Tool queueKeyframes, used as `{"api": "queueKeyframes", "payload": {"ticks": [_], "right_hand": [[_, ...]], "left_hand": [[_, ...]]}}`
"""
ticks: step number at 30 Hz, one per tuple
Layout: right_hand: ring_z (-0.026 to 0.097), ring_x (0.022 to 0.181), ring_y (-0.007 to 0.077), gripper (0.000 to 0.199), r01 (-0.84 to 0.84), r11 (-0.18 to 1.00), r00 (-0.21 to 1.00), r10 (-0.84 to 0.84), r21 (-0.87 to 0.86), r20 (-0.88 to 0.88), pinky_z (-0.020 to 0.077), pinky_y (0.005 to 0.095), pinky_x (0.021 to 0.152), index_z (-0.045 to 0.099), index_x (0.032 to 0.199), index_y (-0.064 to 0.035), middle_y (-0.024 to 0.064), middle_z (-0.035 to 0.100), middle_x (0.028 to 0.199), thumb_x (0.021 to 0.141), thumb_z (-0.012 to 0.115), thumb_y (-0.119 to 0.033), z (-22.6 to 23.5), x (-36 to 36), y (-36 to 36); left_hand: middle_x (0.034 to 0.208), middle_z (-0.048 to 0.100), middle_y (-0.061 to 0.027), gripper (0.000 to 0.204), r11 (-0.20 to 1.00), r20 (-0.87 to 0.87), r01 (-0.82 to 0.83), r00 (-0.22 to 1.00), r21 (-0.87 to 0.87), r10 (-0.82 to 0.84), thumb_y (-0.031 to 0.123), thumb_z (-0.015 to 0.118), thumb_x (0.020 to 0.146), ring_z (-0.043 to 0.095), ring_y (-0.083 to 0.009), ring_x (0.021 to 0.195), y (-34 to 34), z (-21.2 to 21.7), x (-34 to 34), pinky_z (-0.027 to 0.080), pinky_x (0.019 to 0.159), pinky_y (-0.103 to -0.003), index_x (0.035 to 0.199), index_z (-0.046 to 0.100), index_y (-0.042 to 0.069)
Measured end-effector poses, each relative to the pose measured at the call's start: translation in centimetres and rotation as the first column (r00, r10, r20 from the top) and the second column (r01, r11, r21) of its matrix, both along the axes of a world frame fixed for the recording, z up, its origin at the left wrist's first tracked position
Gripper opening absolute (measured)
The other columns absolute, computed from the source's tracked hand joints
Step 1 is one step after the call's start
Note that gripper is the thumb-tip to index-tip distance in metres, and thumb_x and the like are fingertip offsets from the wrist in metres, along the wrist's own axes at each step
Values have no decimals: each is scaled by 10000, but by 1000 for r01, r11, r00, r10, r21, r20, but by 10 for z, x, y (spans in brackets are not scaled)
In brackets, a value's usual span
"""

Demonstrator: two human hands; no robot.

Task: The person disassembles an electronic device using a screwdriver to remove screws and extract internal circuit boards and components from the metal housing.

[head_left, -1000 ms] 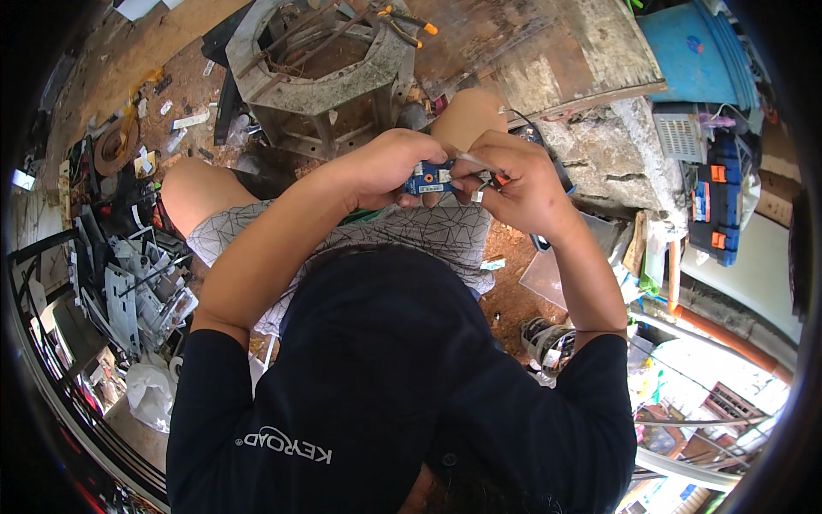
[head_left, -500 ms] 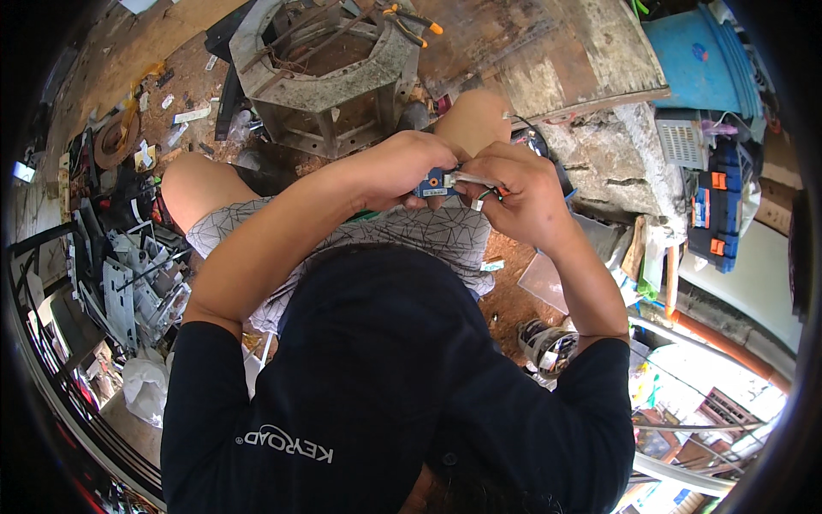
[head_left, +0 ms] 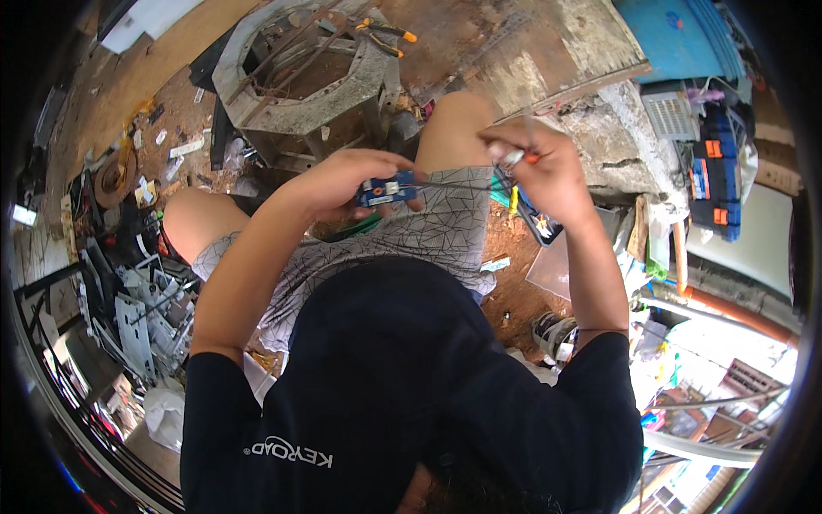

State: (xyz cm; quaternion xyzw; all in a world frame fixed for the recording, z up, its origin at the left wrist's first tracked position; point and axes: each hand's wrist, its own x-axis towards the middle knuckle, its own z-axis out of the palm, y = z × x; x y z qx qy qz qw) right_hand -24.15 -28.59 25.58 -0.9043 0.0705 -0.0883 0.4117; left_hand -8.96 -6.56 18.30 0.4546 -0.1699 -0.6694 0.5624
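My left hand [head_left: 341, 182] is closed on the edge of a small blue circuit board [head_left: 387, 192] with a white connector on its face, held above my lap. Dark thin wires [head_left: 458, 184] stretch from the board's right side toward my right hand [head_left: 546, 170]. That hand is closed and partly blurred by motion, apart from the board. White and red-orange bits show between its fingers; whether they belong to the wires or to a tool I cannot make out.
A rusty octagonal metal frame [head_left: 300, 116] stands ahead, orange-handled pliers [head_left: 381, 36] on its right rim. Wooden boards [head_left: 514, 51] and a blue bin [head_left: 685, 38] lie beyond. Metal scrap [head_left: 145, 313] is piled at left; a blue case with orange latches [head_left: 717, 184] sits at right.
My hands have moved apart: the left one shifted left with the circuit board, the right one moved right and slightly up. Wires now run stretched between them.
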Motion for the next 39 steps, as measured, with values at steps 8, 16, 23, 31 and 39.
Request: {"api": "queueKeyframes", "payload": {"ticks": [8, 16, 23, 31, 39], "right_hand": [[532, 677, 87, 222, 400, 749, 916, -303, 528, -264, 453, 243, 649, 639, 1048, -3, 17, 586, 787, 939, 628, -196, -30, -36, -24], [481, 671, 104, 184, 146, 458, 973, -227, 877, -44, 438, 242, 659, 560, 1079, -20, 29, 549, 834, 1000, 462, -154, -46, -36, -1], [598, 720, 116, 144, 219, 669, 606, -664, 711, 438, 510, 263, 671, 560, 1051, -24, 68, 632, 889, 999, 505, -147, -5, -20, -42], [612, 918, 209, 174, 21, 583, 410, -746, 812, 524, 536, 428, 835, 567, 1098, -47, 96, 617, 1002, 983, 534, -172, 41, -37, -122], [504, 605, 91, 221, 210, 645, 736, -599, 735, 316, 404, 213, 534, 643, 1025, 28, 38, 593, 753, 943, 620, -176, 17, -39, -40]], "left_hand": [[1022, 641, -237, 523, 995, -278, -98, 957, -33, 85, 280, 461, 908, 568, -141, 576, 5, -31, 0, 429, 433, -215, 1294, 462, -74], [1070, 613, -198, 467, 956, -530, -281, 825, -85, 196, 231, 408, 917, 601, -169, 771, -9, -40, -24, 493, 564, -257, 1319, 437, -6], [1181, 570, -198, 500, 934, -451, -281, 879, -223, 157, 290, 587, 918, 630, -241, 900, -16, -7, -38, 537, 725, -321, 1337, 428, 68], [1230, 556, -186, 569, 905, -374, -258, 919, -337, 123, 248, 699, 869, 643, -270, 1005, -18, -10, -45, 557, 815, -406, 1343, 413, 119], [1410, 450, -139, 509, 755, -380, -526, 840, -391, 388, 210, 608, 936, 527, -323, 1231, -27, -13, -28, 537, 921, -459, 1391, 383, 176]]}}
